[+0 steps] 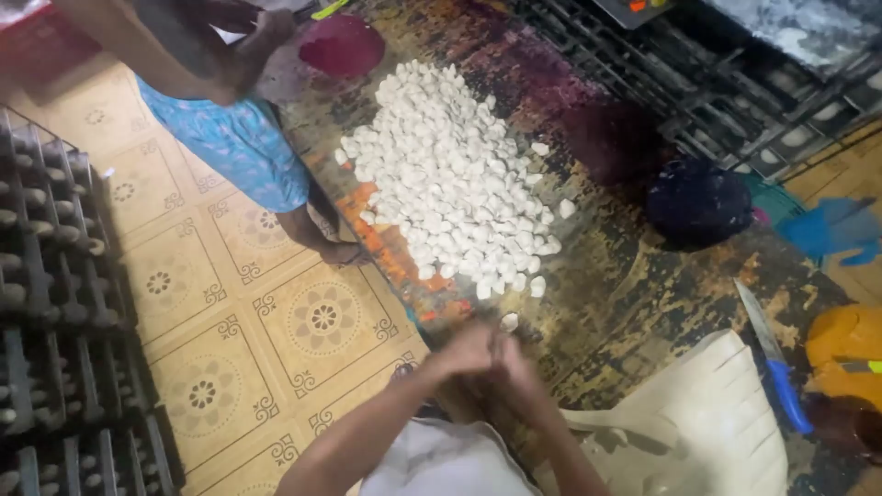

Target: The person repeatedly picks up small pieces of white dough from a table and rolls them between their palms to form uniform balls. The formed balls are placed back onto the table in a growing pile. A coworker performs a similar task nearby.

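Observation:
My left hand [462, 354] and my right hand [516, 369] are pressed together at the near edge of the worn table [634, 294], blurred by motion. Whatever lies between the palms is hidden. A single white dough piece [509, 321] rests just beyond my fingers. Farther out lies a large heap of small white dough pieces [450, 174]. To my right sits a cream slab of dough [707, 413] scored with parallel cuts.
A blue-handled knife [772, 358] lies right of the slab. A dark round lump [698, 202] and a red disc [342, 44] sit on the table. Another person in blue shorts [234, 138] stands at the table's left. Black moulded trays [55, 303] are stacked on the tiled floor.

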